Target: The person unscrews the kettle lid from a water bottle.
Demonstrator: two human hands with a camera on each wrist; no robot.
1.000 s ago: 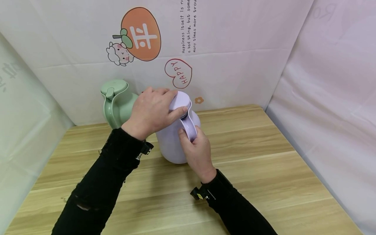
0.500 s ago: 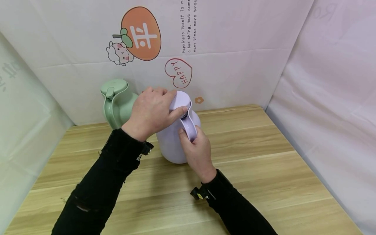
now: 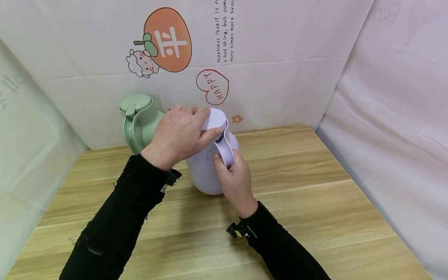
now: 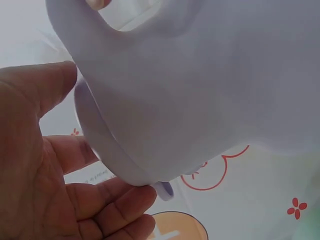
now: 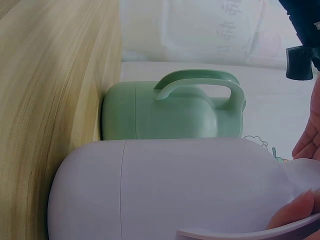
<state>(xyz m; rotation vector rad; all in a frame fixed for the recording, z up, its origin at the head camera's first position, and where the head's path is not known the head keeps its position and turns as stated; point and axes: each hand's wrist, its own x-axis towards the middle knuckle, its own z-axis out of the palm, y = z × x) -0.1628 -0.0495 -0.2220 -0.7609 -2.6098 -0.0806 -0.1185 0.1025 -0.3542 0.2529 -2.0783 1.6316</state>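
A pale purple thermos jug (image 3: 206,177) stands upright on the wooden table. My left hand (image 3: 180,134) holds its round lid (image 3: 215,118) from above, thumb on the near side. In the left wrist view, the thumb and curled fingers of that hand (image 4: 45,165) sit around the edge of the lid (image 4: 107,140). Dark ridges show just under the lid's near edge. My right hand (image 3: 236,181) grips the jug's handle (image 3: 225,153), its thumb along the inner side. The right wrist view has the jug's body (image 5: 165,185) lying sideways across it, the right fingers (image 5: 295,210) at the handle.
A green thermos jug (image 3: 145,126) stands behind and left of the purple one, partly hidden by my left hand. A printed white cloth (image 3: 280,77) hangs along the table's back edge (image 3: 276,129), with more cloth at both sides.
My left hand and wrist have shifted slightly leftward, still holding the lid. The right hand and the jug's body stay in place.
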